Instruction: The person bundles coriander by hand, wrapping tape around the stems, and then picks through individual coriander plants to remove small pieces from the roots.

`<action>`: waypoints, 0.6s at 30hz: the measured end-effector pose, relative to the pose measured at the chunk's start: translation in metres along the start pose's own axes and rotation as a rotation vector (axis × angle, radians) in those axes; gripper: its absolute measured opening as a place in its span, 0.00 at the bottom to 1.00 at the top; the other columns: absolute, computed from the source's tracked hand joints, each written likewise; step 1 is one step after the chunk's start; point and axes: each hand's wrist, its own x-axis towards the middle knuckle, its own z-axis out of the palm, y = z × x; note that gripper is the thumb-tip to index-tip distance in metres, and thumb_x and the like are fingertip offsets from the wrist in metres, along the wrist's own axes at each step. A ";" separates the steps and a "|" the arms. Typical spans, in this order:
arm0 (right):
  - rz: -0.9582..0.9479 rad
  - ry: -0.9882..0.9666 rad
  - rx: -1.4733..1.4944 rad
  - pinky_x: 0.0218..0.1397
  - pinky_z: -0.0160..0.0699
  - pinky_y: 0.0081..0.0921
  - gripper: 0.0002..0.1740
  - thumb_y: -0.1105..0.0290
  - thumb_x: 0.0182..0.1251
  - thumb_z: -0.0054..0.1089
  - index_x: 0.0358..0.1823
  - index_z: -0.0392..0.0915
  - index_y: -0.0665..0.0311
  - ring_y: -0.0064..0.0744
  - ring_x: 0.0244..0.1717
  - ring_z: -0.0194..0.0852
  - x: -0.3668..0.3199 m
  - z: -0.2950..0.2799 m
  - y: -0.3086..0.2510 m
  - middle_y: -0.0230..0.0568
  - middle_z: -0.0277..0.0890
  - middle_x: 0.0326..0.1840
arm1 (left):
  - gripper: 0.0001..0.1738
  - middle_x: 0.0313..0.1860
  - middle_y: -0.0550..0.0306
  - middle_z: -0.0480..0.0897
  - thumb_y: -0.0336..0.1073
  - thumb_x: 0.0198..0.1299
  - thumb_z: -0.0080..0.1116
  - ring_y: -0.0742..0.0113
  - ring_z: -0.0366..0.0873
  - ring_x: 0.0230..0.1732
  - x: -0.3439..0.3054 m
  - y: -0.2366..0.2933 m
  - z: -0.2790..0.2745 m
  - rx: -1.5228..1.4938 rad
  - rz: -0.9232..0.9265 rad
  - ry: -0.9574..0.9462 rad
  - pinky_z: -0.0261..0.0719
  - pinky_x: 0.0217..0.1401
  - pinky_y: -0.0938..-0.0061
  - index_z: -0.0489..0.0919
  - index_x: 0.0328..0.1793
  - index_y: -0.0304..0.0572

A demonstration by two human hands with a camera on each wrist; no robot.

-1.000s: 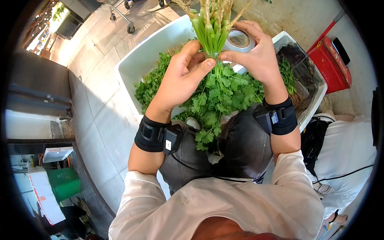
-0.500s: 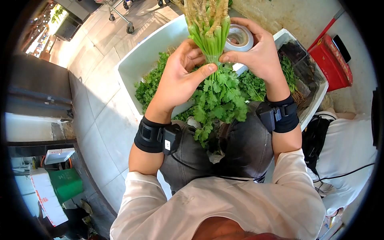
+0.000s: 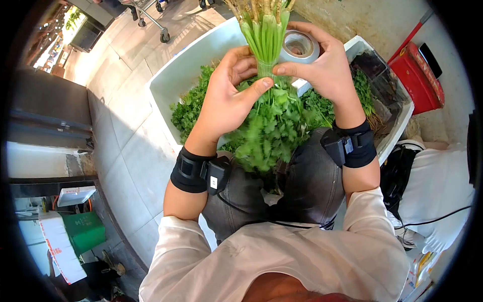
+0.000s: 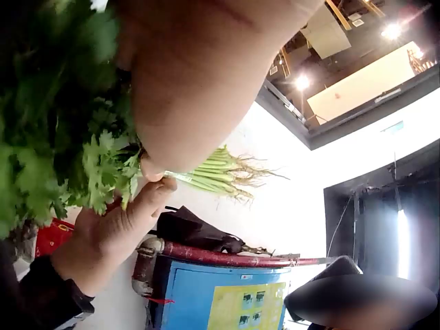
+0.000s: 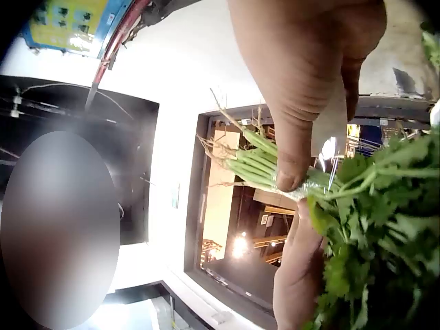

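Note:
A bunch of coriander (image 3: 266, 43) hangs leaves down and roots up between the two hands. Round its pale stems runs a band of clear tape (image 3: 264, 69). My left hand (image 3: 221, 100) grips the bunch from the left, thumb at the front just below the band. In my right hand (image 3: 329, 75) is a roll of tape (image 3: 301, 60), its thumb at the taped stems and its fingers round the far side of the roll. The roots (image 5: 220, 148) stick out beyond the thumb in the right wrist view, with the leaves (image 5: 378, 234) on the opposite side.
Below the hands stands a white foam box (image 3: 168, 93) holding more coriander (image 3: 193, 108). Another foam box (image 3: 406, 108) with greens is at the right, beside a red dustpan (image 3: 415, 83). A person in white (image 3: 435, 196) is close on the right. A trolley wheel (image 3: 164, 36) shows at the back.
The bunch has turned between the hands, and its leaves have swung and now blur over the knees. Both hands keep nearly the same place, the roll still in the right one.

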 end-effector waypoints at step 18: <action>0.059 -0.077 0.039 0.59 0.82 0.27 0.39 0.65 0.45 0.89 0.60 0.82 0.68 0.27 0.55 0.84 0.000 0.001 0.005 0.40 0.86 0.55 | 0.32 0.58 0.47 0.84 0.29 0.65 0.69 0.62 0.82 0.61 0.001 -0.010 -0.001 0.029 0.015 0.020 0.79 0.67 0.65 0.69 0.72 0.31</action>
